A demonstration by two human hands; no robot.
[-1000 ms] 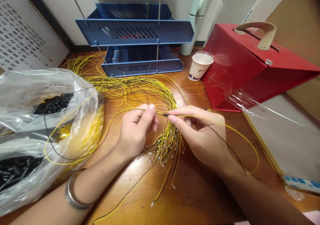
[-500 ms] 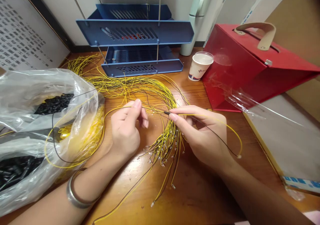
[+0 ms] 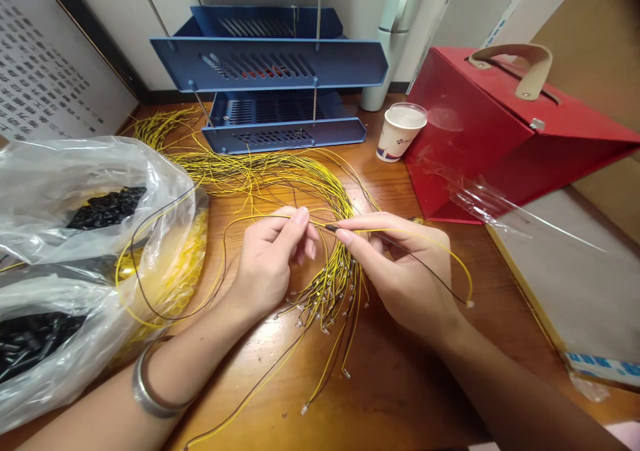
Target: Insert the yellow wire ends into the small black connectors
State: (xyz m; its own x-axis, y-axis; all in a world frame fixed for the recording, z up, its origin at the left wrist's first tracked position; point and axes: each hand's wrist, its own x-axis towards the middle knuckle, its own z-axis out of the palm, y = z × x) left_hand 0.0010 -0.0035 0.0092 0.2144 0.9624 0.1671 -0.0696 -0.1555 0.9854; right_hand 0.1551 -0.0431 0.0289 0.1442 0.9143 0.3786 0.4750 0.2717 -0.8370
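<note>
My left hand (image 3: 270, 261) pinches a thin yellow and dark wire pair (image 3: 250, 219) between thumb and forefinger. My right hand (image 3: 400, 264) pinches a small black sleeve (image 3: 331, 227) on the same wires, fingertips a few centimetres from the left hand's. The wires' free end loops out to the right of my right hand (image 3: 467, 284); to the left they run in a loop over the plastic bag. Under both hands lies a large bundle of yellow wires (image 3: 300, 184) with small clear tips.
A clear plastic bag (image 3: 90, 264) with black pieces and yellow wire sits at the left. A blue stacked tray rack (image 3: 270, 64), a paper cup (image 3: 400, 131), a red box with a tan handle (image 3: 500, 124) and a flat board (image 3: 570, 277) stand behind and right.
My left hand drew back left along the wires, then returned close to the right fingertips. The free end loop at the right got shorter. My right hand stayed in place.
</note>
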